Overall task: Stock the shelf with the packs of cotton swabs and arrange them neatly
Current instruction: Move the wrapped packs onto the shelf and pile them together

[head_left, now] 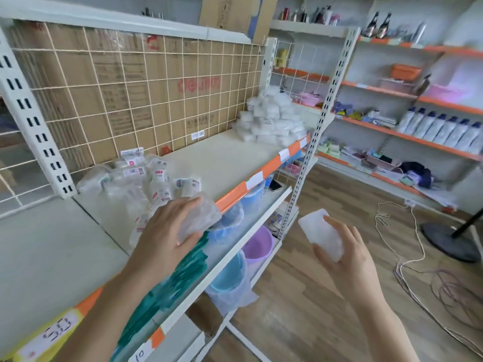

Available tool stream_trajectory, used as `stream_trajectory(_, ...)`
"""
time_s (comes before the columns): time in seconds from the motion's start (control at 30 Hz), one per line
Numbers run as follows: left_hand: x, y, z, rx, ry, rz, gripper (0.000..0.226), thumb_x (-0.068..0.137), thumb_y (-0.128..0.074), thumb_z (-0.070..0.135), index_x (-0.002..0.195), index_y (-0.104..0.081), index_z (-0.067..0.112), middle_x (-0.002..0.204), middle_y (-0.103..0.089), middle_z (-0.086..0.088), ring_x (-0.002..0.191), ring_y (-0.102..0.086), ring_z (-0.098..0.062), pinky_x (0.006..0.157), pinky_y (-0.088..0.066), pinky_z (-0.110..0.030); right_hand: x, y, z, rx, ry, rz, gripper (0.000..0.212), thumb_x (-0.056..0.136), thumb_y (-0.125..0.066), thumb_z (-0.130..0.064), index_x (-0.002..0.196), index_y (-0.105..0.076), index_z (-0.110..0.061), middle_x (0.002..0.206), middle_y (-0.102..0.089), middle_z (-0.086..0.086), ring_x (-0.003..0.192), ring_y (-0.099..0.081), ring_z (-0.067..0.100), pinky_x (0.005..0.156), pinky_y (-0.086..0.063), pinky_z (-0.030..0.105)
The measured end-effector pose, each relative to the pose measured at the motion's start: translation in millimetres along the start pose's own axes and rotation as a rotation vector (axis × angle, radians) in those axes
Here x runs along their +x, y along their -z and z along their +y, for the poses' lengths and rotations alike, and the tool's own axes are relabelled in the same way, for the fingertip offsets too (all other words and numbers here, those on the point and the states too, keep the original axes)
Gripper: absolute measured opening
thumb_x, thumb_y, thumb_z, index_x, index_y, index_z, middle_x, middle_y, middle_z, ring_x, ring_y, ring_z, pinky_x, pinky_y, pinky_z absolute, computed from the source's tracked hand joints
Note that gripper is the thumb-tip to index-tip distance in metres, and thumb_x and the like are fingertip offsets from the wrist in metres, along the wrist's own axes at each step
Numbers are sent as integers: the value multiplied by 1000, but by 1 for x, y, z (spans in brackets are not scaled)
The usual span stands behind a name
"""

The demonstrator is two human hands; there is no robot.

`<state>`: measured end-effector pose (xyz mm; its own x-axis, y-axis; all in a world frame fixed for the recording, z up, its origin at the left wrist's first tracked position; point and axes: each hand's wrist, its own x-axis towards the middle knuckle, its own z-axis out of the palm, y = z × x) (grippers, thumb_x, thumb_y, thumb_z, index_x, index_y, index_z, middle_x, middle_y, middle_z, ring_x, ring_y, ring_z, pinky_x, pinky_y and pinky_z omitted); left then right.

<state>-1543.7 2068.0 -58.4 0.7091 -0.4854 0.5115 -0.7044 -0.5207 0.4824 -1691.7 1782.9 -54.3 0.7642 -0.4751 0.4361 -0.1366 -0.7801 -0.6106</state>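
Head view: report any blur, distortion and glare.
Head view: wide-angle lens splays the shelf uprights; far shelves and cardboard print are smeared soft; the pack in the right hand is washed out white, no label readable; lighting even, shadows faint.

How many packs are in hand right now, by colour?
Clear pack, gripped in the left hand: 1
White pack, gripped in the right hand: 1
Total: 2
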Motion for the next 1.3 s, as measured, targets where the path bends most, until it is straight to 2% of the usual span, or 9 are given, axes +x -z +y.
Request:
stream_trajectory(0.1,37,-13,-15,-8,9,7,52,86,-64,23,136,-47,21,135,-48,2,123,-39,-12,101,-29,-29,35,-9,8,-18,-26,-11,55,79,-74,-19,129,-53,-24,110,-46,-13,93,-45,7,67,-29,22)
stream_trajectory(0.23,77,-30,-27,-34,-6,-18,55,81,-56,30,135,-47,21,133,-49,2,121,-39,-11,100,-31,-31,70,-14,23,-30,-43,2,53,79,-74,-20,127,-53,-24,111,-48,-12,88,-39,-3,66,-28,18)
stream_trajectory(0.37,98,-53,-41,-68,-17,-91,54,83,-52,38,135,-46,24,134,-48,4,121,-39,-7,100,-34,-31,91,-22,36,-43,-87,-1,52,78,-74,-19,126,-54,-24,110,-48,-12,87,-39,-4,65,-29,18)
stream_trajectory(0.5,117,-74,-46,-99,9,-91,59,81,-42,51,134,-47,25,133,-48,7,119,-42,-9,98,-35,-30,120,-29,51,-57,-97,-27,53,78,-74,-19,126,-54,-24,110,-48,-12,90,-40,-1,64,-29,18)
stream_trajectory(0.6,132,-92,-45,-90,18,-93,59,81,-42,51,133,-48,24,133,-48,8,119,-43,-10,99,-35,-29,145,-35,66,-50,-103,-45,53,78,-75,-20,127,-54,-22,109,-49,-11,94,-43,5,69,-30,23)
stream_trajectory(0.8,177,-130,-53,-31,48,-90,56,82,-45,42,133,-50,20,133,-50,5,117,-44,-13,98,-31,-22,214,-54,105,9,-67,-80,52,79,-73,-23,127,-54,-22,115,-53,-7,94,-43,4,72,-32,24)
stream_trajectory(1.0,249,-174,-54,37,104,-42,57,82,-45,45,134,-47,23,132,-48,8,116,-42,-9,96,-28,-14,302,-68,160,31,-21,-120,53,78,-74,-22,127,-54,-23,111,-48,-12,99,-47,9,75,-35,28)
stream_trajectory(1.17,303,-211,-49,66,159,30,56,83,-44,48,134,-44,28,129,-43,21,115,-44,-9,95,-30,-17,378,-72,202,43,56,-180,53,80,-73,-26,129,-53,-25,111,-49,-12,94,-44,4,71,-34,25)
stream_trajectory(1.3,329,-234,-47,40,240,65,60,81,-43,55,135,-43,30,128,-42,26,115,-44,-7,93,-34,-24,422,-80,228,64,119,-211,51,80,-72,-26,128,-53,-27,114,-49,-15,87,-38,-8,64,-28,15)
